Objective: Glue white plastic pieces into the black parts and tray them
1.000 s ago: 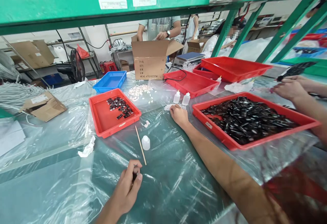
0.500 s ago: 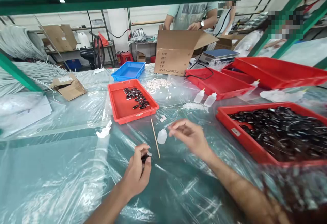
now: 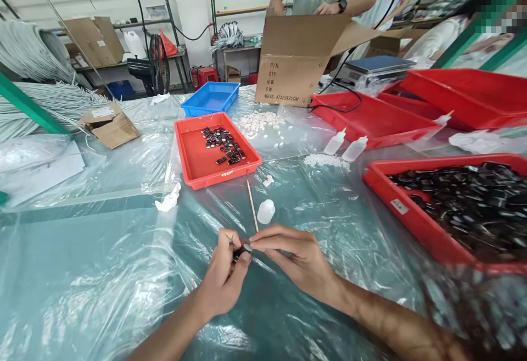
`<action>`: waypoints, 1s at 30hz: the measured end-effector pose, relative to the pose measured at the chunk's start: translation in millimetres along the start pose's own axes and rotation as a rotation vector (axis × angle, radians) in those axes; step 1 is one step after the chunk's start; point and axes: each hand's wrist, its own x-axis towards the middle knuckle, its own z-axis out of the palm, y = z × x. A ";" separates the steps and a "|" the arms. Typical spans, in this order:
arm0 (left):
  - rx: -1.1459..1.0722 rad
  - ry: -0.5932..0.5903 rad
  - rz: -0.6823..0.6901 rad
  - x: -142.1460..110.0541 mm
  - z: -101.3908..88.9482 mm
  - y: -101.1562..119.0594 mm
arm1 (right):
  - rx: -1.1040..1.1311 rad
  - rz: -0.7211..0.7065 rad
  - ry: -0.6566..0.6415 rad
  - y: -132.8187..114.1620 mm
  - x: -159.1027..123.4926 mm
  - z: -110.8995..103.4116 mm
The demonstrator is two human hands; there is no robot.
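My left hand [image 3: 225, 277] pinches a small black piece with a grey, rounded end [image 3: 246, 248] between thumb and curled fingers. From the other side, my right hand [image 3: 298, 259] brings its fingertips to the upper edge of that piece. Its fingers are drawn together, and whether they grip anything small cannot be made out. Just beyond the hands, a small whitish translucent bottle [image 3: 266, 212] stands beside a thin wooden stick [image 3: 252, 207]. The stick's near end passes behind my right fingertips.
A red tray with black pieces [image 3: 189, 155] lies ahead, with white bits [image 3: 261, 123] beyond it. At right sits a fuller red tray [image 3: 382, 190]. Two squeeze bottles [image 3: 335, 142] stand near white granules. Across the table, a person reaches into a cardboard box [image 3: 288, 70].
My right hand has come from beside the bottle down and left to the black piece. My left hand keeps its hold. The view has tilted downward.
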 end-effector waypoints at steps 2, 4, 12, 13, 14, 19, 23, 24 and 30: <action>-0.017 -0.020 -0.004 -0.1 1.0 -1.0 | -0.057 -0.038 0.020 -2.3 -2.5 2.3; -0.031 -0.021 -0.002 -0.3 2.2 -2.2 | -0.102 -0.054 0.040 -4.1 -5.5 5.4; -0.107 -0.051 0.023 -1.7 6.6 -1.4 | -0.300 -0.161 0.007 -4.9 -13.3 5.1; -0.117 -0.047 0.025 -2.4 8.1 -1.6 | -0.314 -0.179 -0.021 -5.3 -14.0 3.6; -0.130 -0.032 0.030 -3.2 9.8 -1.9 | -0.328 -0.193 -0.045 -5.9 -14.5 2.1; -0.188 0.028 0.063 -9.5 18.1 -1.4 | -0.378 -0.227 -0.073 -13.3 -12.1 -2.3; -0.173 0.033 0.080 -15.6 20.7 -0.6 | -0.355 -0.254 -0.082 -19.2 -10.1 -4.3; -0.173 0.040 0.083 -17.1 21.2 -1.3 | -0.358 -0.247 -0.095 -20.1 -10.7 -4.8; -0.199 0.001 0.058 -22.9 25.3 -6.8 | -0.431 -0.293 -0.106 -21.7 -21.8 -3.6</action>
